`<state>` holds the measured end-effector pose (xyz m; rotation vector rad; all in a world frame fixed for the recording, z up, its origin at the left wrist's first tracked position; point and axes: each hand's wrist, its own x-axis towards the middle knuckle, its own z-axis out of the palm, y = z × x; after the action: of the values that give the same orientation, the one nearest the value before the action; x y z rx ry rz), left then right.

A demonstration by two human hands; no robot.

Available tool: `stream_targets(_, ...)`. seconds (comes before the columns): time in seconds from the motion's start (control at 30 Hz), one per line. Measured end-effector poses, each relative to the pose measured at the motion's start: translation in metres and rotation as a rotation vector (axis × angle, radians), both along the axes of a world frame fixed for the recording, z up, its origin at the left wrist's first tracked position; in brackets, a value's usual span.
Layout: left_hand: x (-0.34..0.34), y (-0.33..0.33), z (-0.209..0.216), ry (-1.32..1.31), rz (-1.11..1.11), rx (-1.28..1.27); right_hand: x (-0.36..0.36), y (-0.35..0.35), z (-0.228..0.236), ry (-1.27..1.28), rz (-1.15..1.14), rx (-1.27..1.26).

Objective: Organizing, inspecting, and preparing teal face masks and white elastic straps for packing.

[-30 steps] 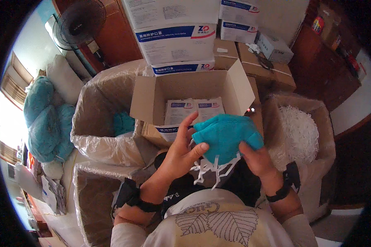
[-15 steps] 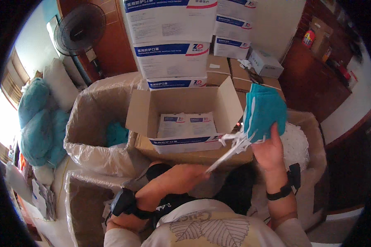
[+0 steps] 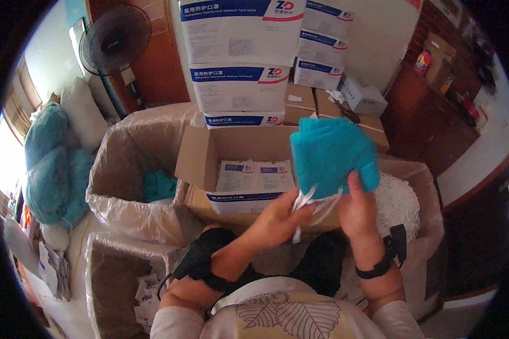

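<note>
A stack of teal face masks (image 3: 331,158) is held up over the right side of the open carton. My right hand (image 3: 357,212) grips its lower right part, thumb on the near side. White straps (image 3: 304,200) hang from the stack's lower edge. My left hand (image 3: 278,220) is closed around these straps at the lower left corner, with loose ends dangling below. Just beyond my hands is the open cardboard carton (image 3: 193,158), its side flap raised. Inside it lie flat white-and-blue packets (image 3: 253,176).
Plastic-lined bins stand around me: one with teal masks (image 3: 159,186) at left, another with white packets (image 3: 147,299) at near left. White straps (image 3: 397,206) fill a box at right. Stacked white cartons (image 3: 240,37) rise behind; a fan (image 3: 116,39) stands far left.
The mask stack has moved left and turned its broad face toward me. My left hand has risen from below to the stack's lower corner, still on the straps.
</note>
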<state>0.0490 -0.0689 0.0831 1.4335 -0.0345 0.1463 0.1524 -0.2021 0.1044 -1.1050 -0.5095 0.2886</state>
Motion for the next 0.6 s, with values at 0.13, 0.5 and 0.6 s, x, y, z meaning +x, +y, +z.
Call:
stream_targets(0.13,-0.021,-0.002,-0.036,0.154,-0.21,0.153,0.008,0.002,0.024,0.146,0.162,0.298)
stream_targets(0.5,-0.045,0.068,-0.006,-0.073,-0.09,-0.153,0.02,-0.016,0.06,0.058,0.035,0.315)
stream_targets(0.6,-0.049,0.065,0.018,-0.026,0.184,0.471,0.02,-0.025,0.068,0.019,0.026,0.3)
